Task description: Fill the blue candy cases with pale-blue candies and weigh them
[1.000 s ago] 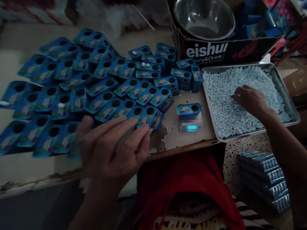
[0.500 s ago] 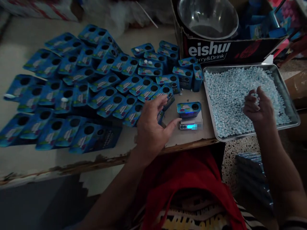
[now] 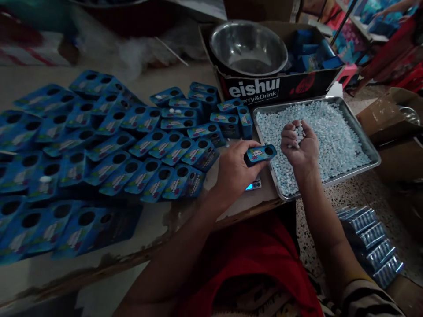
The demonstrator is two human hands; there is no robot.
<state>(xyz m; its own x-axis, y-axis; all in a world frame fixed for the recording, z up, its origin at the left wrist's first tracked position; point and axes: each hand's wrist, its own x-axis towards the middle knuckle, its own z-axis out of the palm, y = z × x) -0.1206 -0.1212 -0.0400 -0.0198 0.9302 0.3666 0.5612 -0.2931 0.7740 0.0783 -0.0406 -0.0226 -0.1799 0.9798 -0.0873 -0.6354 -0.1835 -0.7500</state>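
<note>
My left hand (image 3: 236,169) grips a small blue candy box (image 3: 259,154) with a round hole in its top. Beneath it, partly hidden, a small digital scale (image 3: 254,185) shows its lit display. My right hand (image 3: 302,145) is cupped, palm up, around several small white and pale blue candies (image 3: 298,135). Under that hand lies a metal tray (image 3: 376,160) spread with many of the same candies (image 3: 340,136). Rows of similar blue boxes (image 3: 152,174) with holed tops cover the table left of my left hand.
Behind the tray a black carton (image 3: 287,86) holds a steel bowl (image 3: 249,48) and more blue boxes (image 3: 310,59). Loose candies sit on some box tops. Wrapped blue packs (image 3: 373,242) are on the floor at right. A person's arm (image 3: 396,6) shows far upper right.
My left hand has closed on the candy box and lifted it off the scale. My right hand, still holding candies, has come nearer to the box. The view has shifted right.
</note>
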